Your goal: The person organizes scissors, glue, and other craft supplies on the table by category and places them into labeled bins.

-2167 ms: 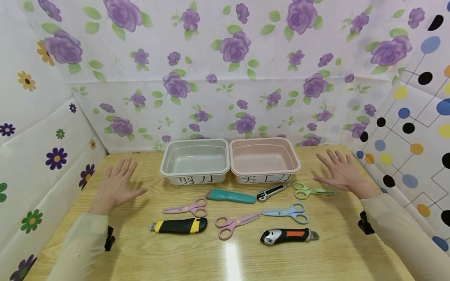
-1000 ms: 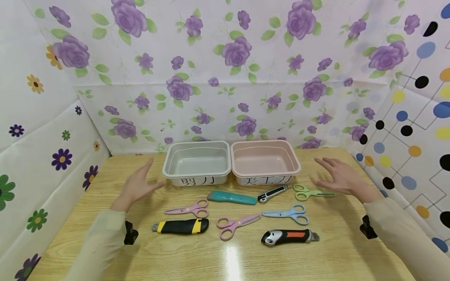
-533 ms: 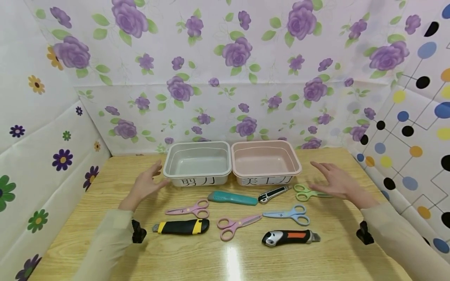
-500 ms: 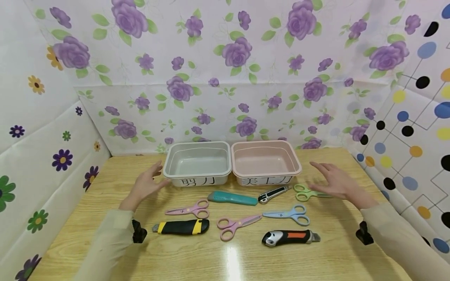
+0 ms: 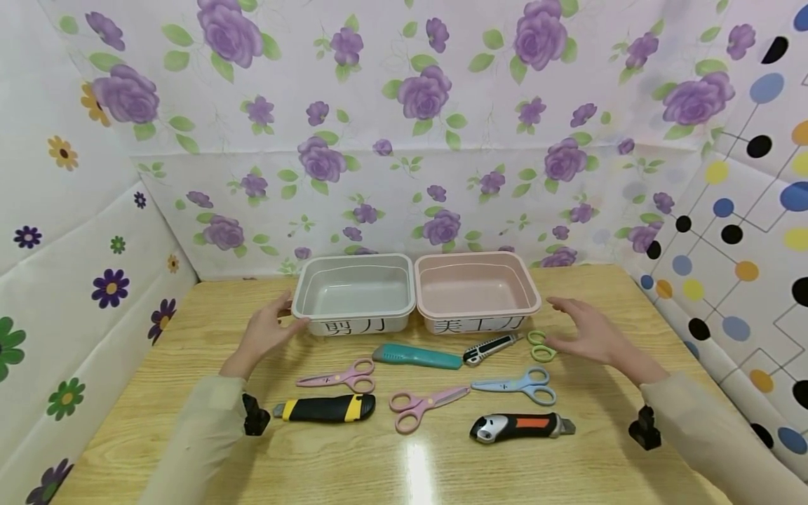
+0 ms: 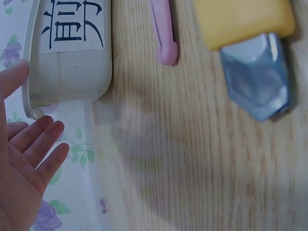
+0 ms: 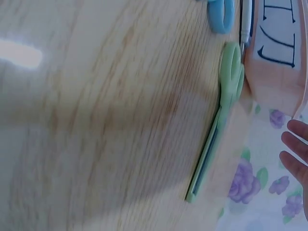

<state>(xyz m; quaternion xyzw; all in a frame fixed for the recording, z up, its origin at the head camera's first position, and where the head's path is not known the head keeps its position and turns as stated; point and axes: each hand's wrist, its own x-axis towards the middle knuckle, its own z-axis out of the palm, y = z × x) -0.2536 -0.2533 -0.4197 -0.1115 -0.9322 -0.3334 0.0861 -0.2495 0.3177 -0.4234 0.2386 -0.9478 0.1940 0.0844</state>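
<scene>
At the left end of the grey plastic bin [image 5: 353,319], my left hand [image 5: 264,333] has its thumb at the front corner of the rim and its fingers beside the end wall. In the left wrist view, the thumb and fingertips appear at the bin's rim [image 6: 32,91], the fingers loosely extended. My right hand [image 5: 593,333] hovers right of the pink bin [image 5: 476,319], fingers spread and holding nothing, a small gap from that bin. Beneath the right hand lie green scissors [image 5: 541,348], their blades hidden in the head view; the right wrist view has the scissors [image 7: 224,103] whole.
Before the bins lie a teal cutter [image 5: 418,355], a small black-and-white cutter [image 5: 491,348], pink scissors [image 5: 341,377], more pink scissors [image 5: 419,405], blue scissors [image 5: 514,385], a yellow-black cutter [image 5: 325,408] and an orange-black cutter [image 5: 520,426]. A flowered cloth [image 5: 379,175] hangs behind.
Both hands have moved inward: the left from the table's left side to the grey bin's end, the right leftward over the green scissors. The bins and tools stay put.
</scene>
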